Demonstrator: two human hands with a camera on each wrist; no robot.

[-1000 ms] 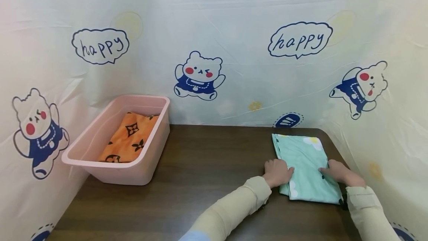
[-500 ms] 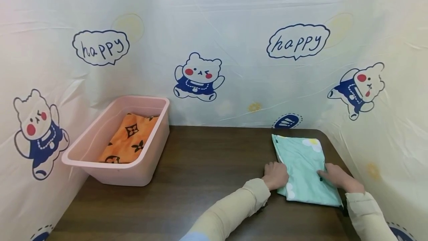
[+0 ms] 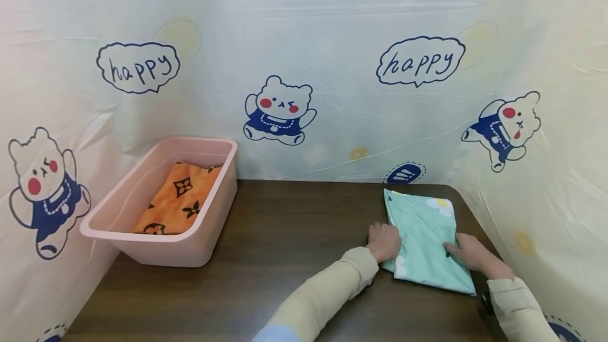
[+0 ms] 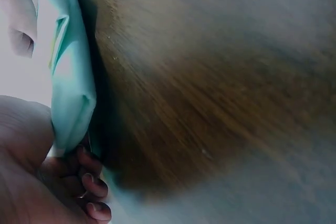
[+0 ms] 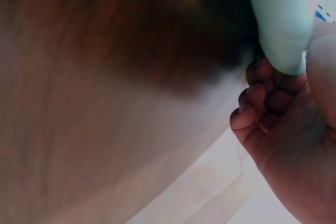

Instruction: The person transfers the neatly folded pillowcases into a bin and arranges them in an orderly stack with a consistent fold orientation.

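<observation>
A folded mint-green cloth [image 3: 425,241] with white daisies lies at the right end of the dark wooden table. My left hand [image 3: 383,241] grips its left edge, thumb on top and curled fingers under the fold, as the left wrist view shows. On the opposite edge, my right hand [image 3: 475,255] pinches the cloth with the thumb over its upper face. In the right wrist view the cloth's rounded edge [image 5: 283,30] sits between that thumb and the curled fingers [image 5: 244,116]. The other hand [image 4: 18,19] also shows at the left wrist view's upper left.
A pink plastic tub [image 3: 204,241] stands at the table's back left, with a folded orange cloth [image 3: 182,199] with dark motifs inside. Bare brown tabletop [image 3: 285,231] lies between tub and green cloth. A pale sheet [image 3: 332,41] with printed bears hangs behind and along the sides.
Both hands have shifted a little to the left, and the green cloth has moved left with them, its near right corner coming slightly toward me. The tub and orange cloth stay put.
</observation>
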